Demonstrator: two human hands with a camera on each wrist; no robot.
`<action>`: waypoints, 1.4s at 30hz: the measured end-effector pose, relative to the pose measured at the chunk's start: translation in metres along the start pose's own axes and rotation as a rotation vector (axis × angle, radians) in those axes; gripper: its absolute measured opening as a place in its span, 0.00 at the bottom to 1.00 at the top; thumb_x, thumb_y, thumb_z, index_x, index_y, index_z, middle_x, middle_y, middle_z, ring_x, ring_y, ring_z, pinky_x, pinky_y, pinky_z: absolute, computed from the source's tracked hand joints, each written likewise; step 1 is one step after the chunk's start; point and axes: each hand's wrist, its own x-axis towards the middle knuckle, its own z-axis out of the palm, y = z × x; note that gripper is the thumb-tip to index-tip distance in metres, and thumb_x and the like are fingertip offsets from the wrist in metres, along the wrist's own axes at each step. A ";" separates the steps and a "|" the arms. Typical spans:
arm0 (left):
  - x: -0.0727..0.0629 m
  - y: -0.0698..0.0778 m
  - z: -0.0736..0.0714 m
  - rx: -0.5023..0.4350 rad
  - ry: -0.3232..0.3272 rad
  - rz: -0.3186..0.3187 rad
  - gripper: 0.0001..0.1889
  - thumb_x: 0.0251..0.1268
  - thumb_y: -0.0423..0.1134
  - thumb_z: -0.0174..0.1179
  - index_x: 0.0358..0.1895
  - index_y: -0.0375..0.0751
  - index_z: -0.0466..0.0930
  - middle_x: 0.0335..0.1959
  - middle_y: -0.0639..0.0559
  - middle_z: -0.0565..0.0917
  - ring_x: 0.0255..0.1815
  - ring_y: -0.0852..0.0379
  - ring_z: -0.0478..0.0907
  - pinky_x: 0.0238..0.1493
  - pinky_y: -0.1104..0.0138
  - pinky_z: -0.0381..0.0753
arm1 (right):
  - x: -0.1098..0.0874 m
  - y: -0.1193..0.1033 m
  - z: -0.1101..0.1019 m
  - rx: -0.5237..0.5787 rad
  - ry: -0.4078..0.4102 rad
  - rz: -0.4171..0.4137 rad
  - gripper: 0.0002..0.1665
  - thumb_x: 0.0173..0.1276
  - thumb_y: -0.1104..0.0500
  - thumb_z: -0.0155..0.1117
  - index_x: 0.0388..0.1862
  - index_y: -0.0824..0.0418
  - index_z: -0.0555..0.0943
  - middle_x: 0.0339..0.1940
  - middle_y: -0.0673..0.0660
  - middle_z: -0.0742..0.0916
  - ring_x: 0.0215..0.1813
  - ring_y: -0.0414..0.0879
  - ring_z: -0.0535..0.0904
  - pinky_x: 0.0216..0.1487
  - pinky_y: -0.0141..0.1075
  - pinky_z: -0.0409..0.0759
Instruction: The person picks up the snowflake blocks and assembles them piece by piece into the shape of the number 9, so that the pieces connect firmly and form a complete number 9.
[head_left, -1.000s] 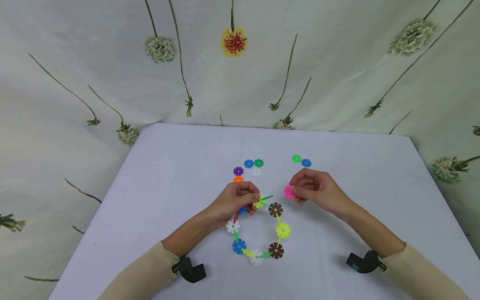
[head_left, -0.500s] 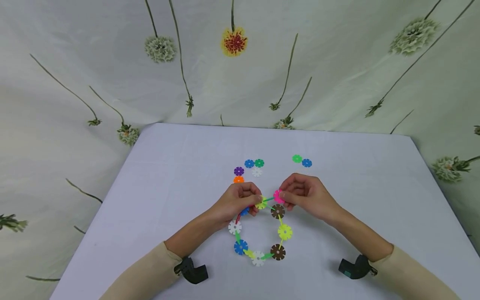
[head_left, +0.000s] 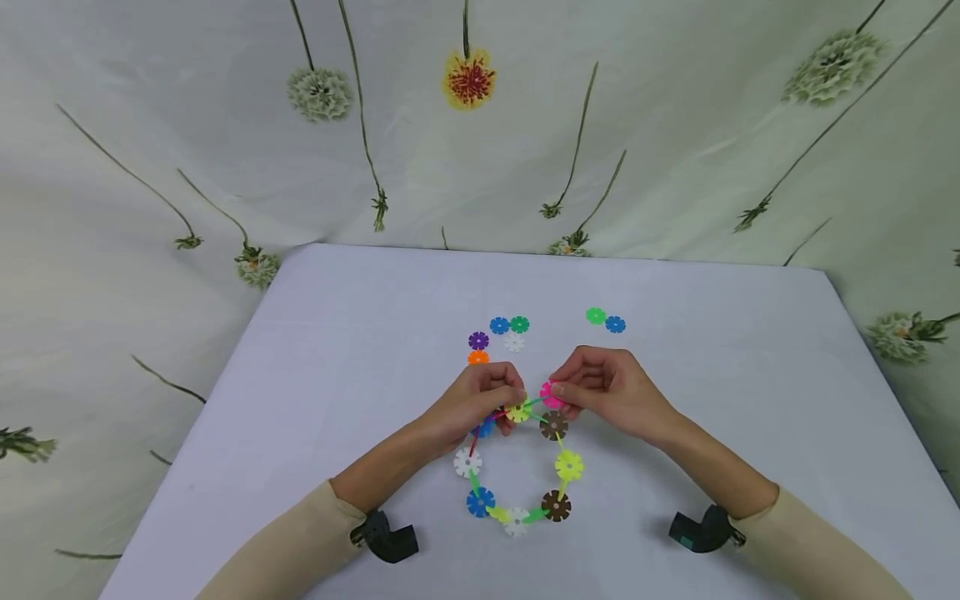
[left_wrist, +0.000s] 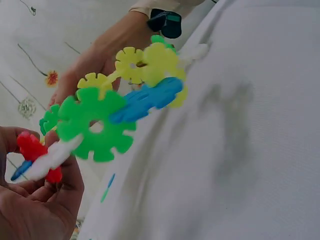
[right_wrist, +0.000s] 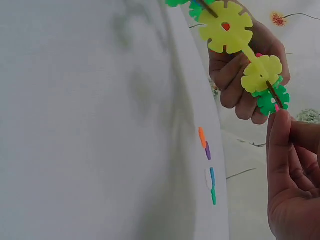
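Note:
A ring of linked, notched plastic discs (head_left: 568, 466) is held up above the table, in brown, yellow, white, blue, green and red. My left hand (head_left: 474, 402) grips its far side, thumb on a yellow disc (head_left: 517, 412). Opposite it, my right hand (head_left: 611, 390) pinches a pink interlocking disc (head_left: 552, 393) between thumb and fingers, its edge meeting a green disc (head_left: 537, 402) that juts from the yellow one. In the left wrist view a large green disc (left_wrist: 75, 117) fills the near side. From the right wrist, fingers hide most of the pink disc.
Loose discs lie beyond the hands on the white table (head_left: 712, 350): purple (head_left: 478, 340), orange (head_left: 478, 357), blue (head_left: 499, 325), green (head_left: 520, 324) and white (head_left: 514, 342). Farther right are a light green disc (head_left: 596, 316) and a blue one (head_left: 616, 324).
My right hand has moved left with the pink disc, bringing it up against the green disc on the ring. My left hand keeps its grip, almost in place.

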 end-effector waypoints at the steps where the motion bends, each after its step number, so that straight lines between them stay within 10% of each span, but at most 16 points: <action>1: 0.000 0.001 0.001 0.011 -0.016 0.006 0.08 0.77 0.40 0.60 0.47 0.39 0.77 0.27 0.57 0.80 0.26 0.60 0.77 0.34 0.72 0.82 | 0.001 -0.001 -0.001 0.004 -0.017 -0.006 0.06 0.75 0.63 0.71 0.48 0.63 0.85 0.39 0.65 0.93 0.32 0.51 0.91 0.42 0.44 0.93; 13: 0.004 0.001 0.007 0.129 -0.031 0.206 0.08 0.80 0.39 0.59 0.49 0.40 0.85 0.38 0.36 0.81 0.26 0.61 0.76 0.35 0.73 0.76 | 0.009 -0.012 -0.003 0.070 -0.083 0.095 0.14 0.79 0.62 0.66 0.56 0.68 0.75 0.38 0.60 0.93 0.36 0.52 0.92 0.45 0.43 0.93; 26: -0.008 -0.006 -0.005 0.098 0.111 0.134 0.09 0.78 0.39 0.61 0.49 0.39 0.86 0.42 0.55 0.82 0.41 0.52 0.84 0.46 0.73 0.83 | 0.047 0.056 -0.092 -0.659 0.329 0.150 0.15 0.77 0.54 0.68 0.55 0.63 0.82 0.47 0.61 0.86 0.46 0.53 0.83 0.49 0.39 0.78; 42: -0.007 -0.005 -0.003 0.120 0.115 0.116 0.10 0.79 0.41 0.61 0.48 0.39 0.87 0.41 0.56 0.84 0.41 0.52 0.85 0.44 0.73 0.83 | 0.050 0.048 -0.096 -0.632 0.258 0.143 0.13 0.77 0.58 0.69 0.54 0.62 0.79 0.49 0.63 0.88 0.47 0.54 0.85 0.48 0.35 0.80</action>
